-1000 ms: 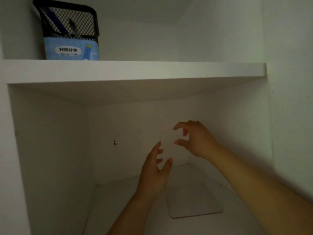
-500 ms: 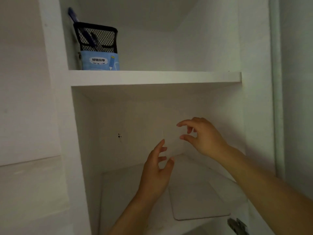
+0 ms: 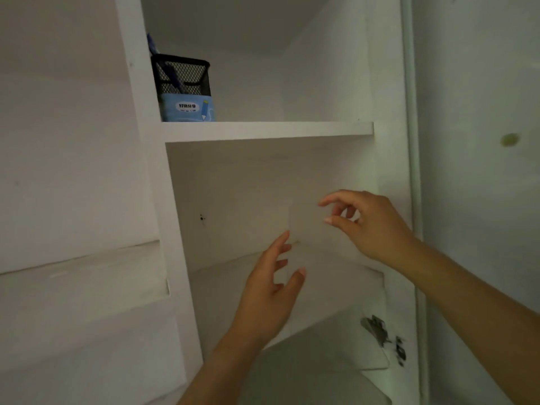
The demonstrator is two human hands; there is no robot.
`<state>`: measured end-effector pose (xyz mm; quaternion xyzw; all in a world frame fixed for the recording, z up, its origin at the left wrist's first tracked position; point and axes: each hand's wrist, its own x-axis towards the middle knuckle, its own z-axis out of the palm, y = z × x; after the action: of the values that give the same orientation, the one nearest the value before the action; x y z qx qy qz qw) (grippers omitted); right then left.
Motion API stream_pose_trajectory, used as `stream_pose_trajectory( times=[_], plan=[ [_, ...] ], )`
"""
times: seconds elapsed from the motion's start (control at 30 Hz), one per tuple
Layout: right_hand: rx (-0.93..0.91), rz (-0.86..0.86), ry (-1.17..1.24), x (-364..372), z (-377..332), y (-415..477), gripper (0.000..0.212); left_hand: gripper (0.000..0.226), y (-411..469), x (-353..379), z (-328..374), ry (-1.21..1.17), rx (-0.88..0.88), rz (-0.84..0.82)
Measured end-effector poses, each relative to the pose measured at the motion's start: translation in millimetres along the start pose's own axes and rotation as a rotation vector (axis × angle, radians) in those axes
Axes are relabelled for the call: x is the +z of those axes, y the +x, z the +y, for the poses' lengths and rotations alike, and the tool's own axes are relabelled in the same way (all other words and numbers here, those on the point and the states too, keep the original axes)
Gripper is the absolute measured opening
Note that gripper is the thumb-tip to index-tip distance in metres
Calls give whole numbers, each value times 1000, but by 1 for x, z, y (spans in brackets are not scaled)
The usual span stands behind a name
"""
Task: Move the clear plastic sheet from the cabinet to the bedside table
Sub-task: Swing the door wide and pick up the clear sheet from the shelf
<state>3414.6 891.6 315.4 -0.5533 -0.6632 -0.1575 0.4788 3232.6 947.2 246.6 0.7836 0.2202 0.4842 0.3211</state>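
Note:
A clear plastic sheet (image 3: 306, 226), faint and nearly see-through, hangs upright in front of the lower compartment of a white cabinet (image 3: 263, 131). My right hand (image 3: 371, 226) pinches its upper right edge between thumb and index finger. My left hand (image 3: 271, 293) is just below and left of the sheet, palm towards it, fingers spread, its fingertips at the sheet's lower left edge; whether they touch it I cannot tell. The bedside table is not in view.
A black mesh pen holder (image 3: 182, 83) with a blue label stands on the upper shelf at the left. A flat white pad (image 3: 368, 355) lies on the lower shelf. A metal hinge (image 3: 377, 328) sits on the cabinet's right side; the open door (image 3: 479, 200) is at the right.
The view has pulled back from the cabinet and shifted, showing the wall at the left. Both hands and the sheet have come outward from the compartment, still in the same grip.

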Motion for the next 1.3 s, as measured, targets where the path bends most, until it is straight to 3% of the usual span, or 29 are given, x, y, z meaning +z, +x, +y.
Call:
stream_pose_trajectory(
  times=[0.2, 0.63, 0.87, 1.07, 1.3],
  plan=[
    [-26, 29, 49, -15, -14, -45, 24, 54, -55, 11, 24, 70, 0, 14],
    [28, -78, 198, -46, 4, -172, 27, 54, -174, 86, 57, 205, -209, 56],
    [-32, -184, 213, -67, -3, -228, 26, 50, -241, 110, 77, 240, -289, 102],
    [-81, -323, 306, -60, -28, -280, 27, 44, -314, 102, 91, 329, -441, 162],
    [-173, -447, 366, -30, -73, -323, 25, 52, -399, 78, 107, 369, -655, 261]
  ],
)
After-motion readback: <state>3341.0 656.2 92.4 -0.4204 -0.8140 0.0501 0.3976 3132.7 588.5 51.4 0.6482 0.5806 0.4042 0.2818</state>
